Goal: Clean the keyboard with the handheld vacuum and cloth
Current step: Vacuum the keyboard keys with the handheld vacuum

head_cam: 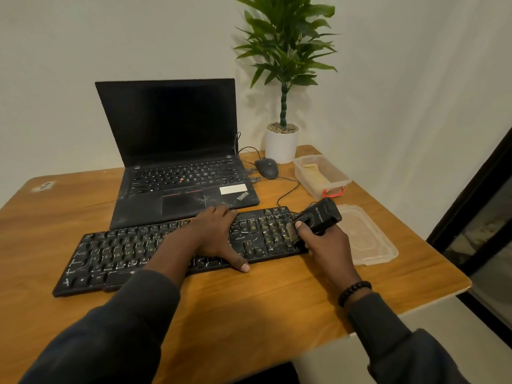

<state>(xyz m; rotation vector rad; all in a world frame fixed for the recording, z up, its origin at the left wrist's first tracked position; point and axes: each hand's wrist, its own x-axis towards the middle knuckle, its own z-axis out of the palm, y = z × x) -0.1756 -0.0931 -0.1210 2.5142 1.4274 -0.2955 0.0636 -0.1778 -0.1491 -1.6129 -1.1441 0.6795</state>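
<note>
A wooden desk [249, 306] stands in a corner of plain pale walls, with a dark-framed glass panel at the right edge of view. Across its near half lies a black external keyboard [116, 253], dusty and streaked with pale marks, angled so that its right end sits farther back. The left hand [219, 231] lies flat on the keyboard's middle, fingers straight and spread, thumb resting at the near edge. The right hand [324, 245] grips a black handheld vacuum [321, 216], fingers wrapped round its body, with its brush nozzle pressed onto the keys at the keyboard's right end; a dark bead bracelet [354, 292] circles that wrist. White lettering runs along the vacuum's casing but is too small to read.

Just behind the keyboard sits an open black laptop [177, 151], screen dark, palm rest marked "ThinkPad" beside a white sticker. A black wired mouse [266, 167] lies to its right, cables trailing toward the keyboard. A leafy plant in a white pot [282, 145] stands in the corner. An open clear plastic box [321, 176] with a red clip holds a beige cloth [314, 173]; its lid [368, 239] lies flat just beside the vacuum.
</note>
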